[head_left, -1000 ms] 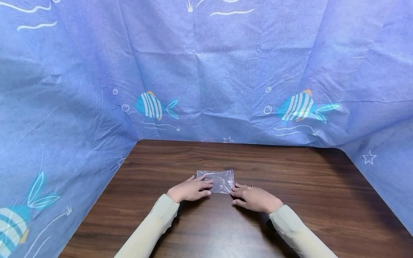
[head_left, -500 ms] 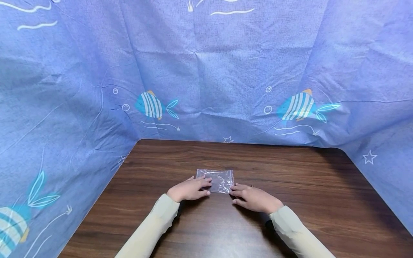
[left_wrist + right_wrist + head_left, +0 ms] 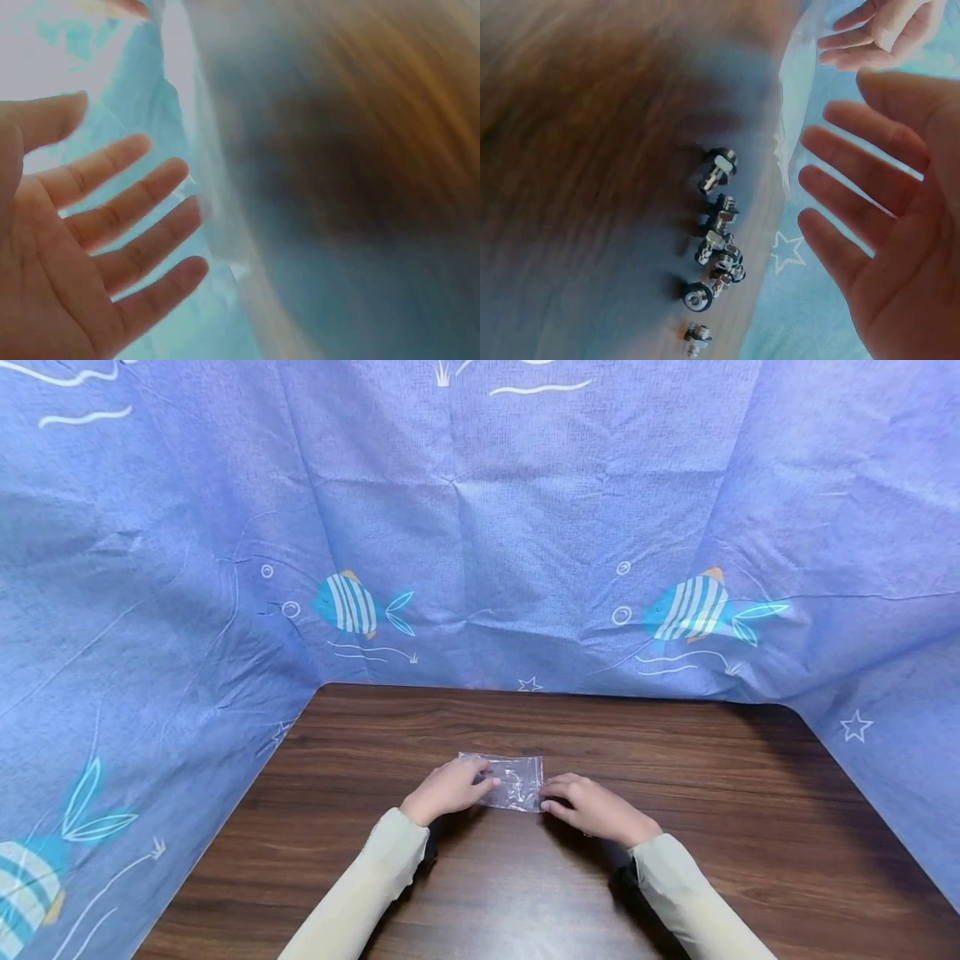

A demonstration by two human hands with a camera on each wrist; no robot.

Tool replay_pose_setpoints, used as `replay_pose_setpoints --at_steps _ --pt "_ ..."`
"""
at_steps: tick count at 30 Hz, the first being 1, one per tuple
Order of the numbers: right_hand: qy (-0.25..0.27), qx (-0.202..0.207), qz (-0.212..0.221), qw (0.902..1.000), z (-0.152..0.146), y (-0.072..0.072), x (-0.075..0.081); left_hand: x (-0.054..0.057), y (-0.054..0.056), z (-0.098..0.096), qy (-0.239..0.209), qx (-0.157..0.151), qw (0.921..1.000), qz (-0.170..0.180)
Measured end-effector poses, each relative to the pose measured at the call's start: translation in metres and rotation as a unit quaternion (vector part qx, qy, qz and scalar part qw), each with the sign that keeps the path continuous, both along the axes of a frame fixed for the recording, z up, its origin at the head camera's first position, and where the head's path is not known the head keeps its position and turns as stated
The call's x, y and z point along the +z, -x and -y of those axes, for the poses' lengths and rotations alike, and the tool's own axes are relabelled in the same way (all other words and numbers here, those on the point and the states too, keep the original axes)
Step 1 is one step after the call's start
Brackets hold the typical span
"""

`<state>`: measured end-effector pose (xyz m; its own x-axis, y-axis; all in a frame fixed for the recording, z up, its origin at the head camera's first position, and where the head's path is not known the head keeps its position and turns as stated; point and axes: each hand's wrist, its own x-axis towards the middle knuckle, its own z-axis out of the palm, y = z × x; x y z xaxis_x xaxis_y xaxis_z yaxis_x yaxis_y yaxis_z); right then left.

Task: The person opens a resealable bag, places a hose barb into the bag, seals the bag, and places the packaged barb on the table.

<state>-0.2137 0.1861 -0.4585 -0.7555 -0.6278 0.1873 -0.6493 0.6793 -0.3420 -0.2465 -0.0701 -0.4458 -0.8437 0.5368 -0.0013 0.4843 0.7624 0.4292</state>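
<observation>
A clear plastic zip bag (image 3: 517, 781) lies flat on the wooden table, its zip strip toward the right. My left hand (image 3: 447, 789) is at the bag's left end, thumb and fingers spread around that edge; in the left wrist view its fingers (image 3: 142, 187) are straight and apart. Beside the zip end is my right hand (image 3: 600, 810), thumb low and fingers lightly bent near the strip. Several small metal fittings (image 3: 718, 255) with dark rings lie on the table under the right hand in the right wrist view; in the head view that hand mostly hides them.
The dark wooden table (image 3: 675, 743) has rounded far corners. Blue cloth (image 3: 525, 527) printed with fish and stars hangs behind it and along both sides.
Both hands have tilted up from lying flat, thumbs now apart from the fingers. The left hand has shifted slightly right and up. The bag has barely moved.
</observation>
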Motion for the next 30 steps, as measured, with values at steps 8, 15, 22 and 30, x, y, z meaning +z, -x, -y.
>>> replay_pose_setpoints --at_steps 8,15,22,30 --pt "0.061 -0.1 -0.014 0.9931 0.004 0.02 -0.005 -0.002 0.009 -0.019 -0.132 0.008 0.99 0.049" --pt "0.07 -0.148 0.041 0.9856 0.005 0.03 -0.005 -0.013 0.009 -0.034 -0.204 0.045 0.9736 0.092" --pt "0.066 -0.168 0.106 0.9778 0.006 0.038 -0.007 -0.022 0.009 -0.046 -0.27 0.075 0.9479 0.15" --pt "0.085 -0.184 0.138 0.9695 0.005 0.05 -0.009 -0.028 0.013 -0.051 -0.306 0.101 0.9239 0.207"
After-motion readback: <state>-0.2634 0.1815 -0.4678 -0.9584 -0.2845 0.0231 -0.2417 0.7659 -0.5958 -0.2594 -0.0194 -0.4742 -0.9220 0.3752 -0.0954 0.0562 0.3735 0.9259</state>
